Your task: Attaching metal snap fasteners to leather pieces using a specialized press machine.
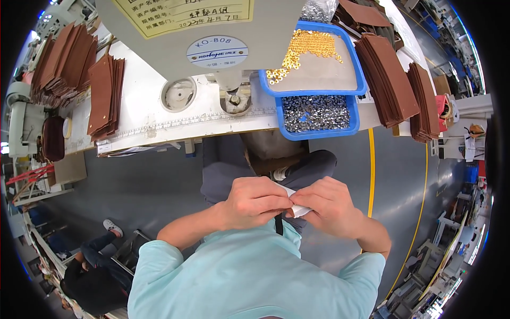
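In front of my body, close over my lap, my left hand (257,202) and my right hand (330,206) meet with bent fingers. Between them they pinch a small white piece (300,210) that looks like folded paper or tissue. Its middle is hidden by my thumbs and fingers, and a small brownish bit shows beside it. Both hands are away from the worktable, below its front edge.
A grey machine head (207,32) stands over the white worktable (143,109). To its right, a blue tray (340,80) of gold rings overlaps a blue tray (319,134) of dark metal pieces. Brown leather-like stacks (385,80) flank both sides. A seated person (95,279) is at lower left.
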The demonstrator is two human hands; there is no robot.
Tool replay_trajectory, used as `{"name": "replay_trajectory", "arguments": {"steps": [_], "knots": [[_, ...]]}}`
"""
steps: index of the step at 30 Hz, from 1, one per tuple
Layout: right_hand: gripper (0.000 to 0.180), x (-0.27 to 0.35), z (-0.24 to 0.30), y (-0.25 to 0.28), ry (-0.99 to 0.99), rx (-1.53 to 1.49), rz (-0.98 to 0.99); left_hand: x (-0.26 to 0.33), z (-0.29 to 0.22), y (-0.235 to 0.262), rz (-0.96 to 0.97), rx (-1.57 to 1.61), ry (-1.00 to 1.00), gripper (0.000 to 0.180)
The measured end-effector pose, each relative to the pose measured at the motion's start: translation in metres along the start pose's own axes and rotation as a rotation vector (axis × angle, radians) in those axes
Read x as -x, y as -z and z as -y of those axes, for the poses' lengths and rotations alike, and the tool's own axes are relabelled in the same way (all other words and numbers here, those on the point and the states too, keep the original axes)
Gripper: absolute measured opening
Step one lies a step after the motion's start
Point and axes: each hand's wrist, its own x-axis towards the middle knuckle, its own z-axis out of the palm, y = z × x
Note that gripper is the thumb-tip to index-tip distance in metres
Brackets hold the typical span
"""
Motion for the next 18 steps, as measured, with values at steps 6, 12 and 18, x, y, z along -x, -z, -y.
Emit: {"name": "replay_trajectory", "arguments": {"steps": [6,12,18], "knots": [[0.036,-0.011,-0.005,-0.002,0.093,0.158,-0.055,-0.009,-0.013,0.004,0.032,0.026,0.163,0.039],[0.028,-0.014,-0.013,-0.024,0.237,0.256,-0.192,-0.010,-0.014,0.009,0.206,0.126,0.516,0.057],[0.026,-0.015,-0.017,-0.034,0.216,0.162,-0.240,-0.005,-0.009,0.009,0.224,0.053,0.493,0.055]]}}
